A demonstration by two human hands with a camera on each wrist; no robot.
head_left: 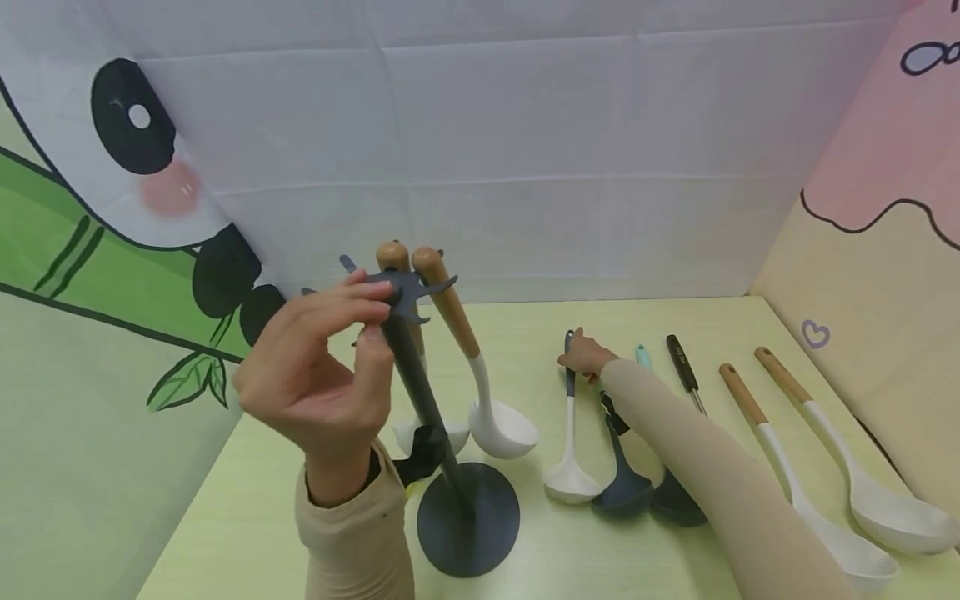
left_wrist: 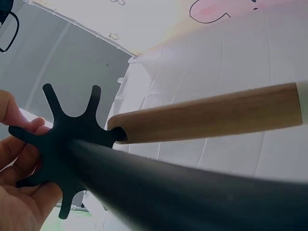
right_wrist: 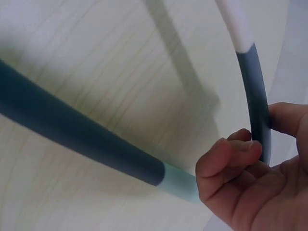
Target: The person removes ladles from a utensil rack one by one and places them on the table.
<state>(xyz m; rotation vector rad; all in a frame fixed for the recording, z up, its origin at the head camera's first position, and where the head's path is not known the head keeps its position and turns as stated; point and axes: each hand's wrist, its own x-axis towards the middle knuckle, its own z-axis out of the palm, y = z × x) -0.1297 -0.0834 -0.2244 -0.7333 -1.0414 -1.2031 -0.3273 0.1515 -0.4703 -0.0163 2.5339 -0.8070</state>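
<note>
My left hand [head_left: 322, 367] pinches the hooked top of a dark utensil stand [head_left: 467, 533], its fingers among the hook arms. Two white ladles with wooden handles hang from the stand; the nearer ladle [head_left: 504, 429] hangs to the right of the pole, the other partly behind it. In the left wrist view a wooden handle [left_wrist: 211, 113] sits on one hook [left_wrist: 118, 135]. My right hand [head_left: 587, 354] pinches the dark upper handle [right_wrist: 255, 91] of a white ladle [head_left: 572, 483]. The bowl of that ladle is low by the table, beside a dark ladle [head_left: 624, 493].
Right of the dark ladle lie a dark utensil with a black handle [head_left: 681, 362] and a pale teal handle end [head_left: 642, 357], both partly behind my right sleeve. Two large white spoons [head_left: 787, 467] [head_left: 900, 517] with wooden handles lie farther right. A white cloth wall [head_left: 600, 233] stands behind the table.
</note>
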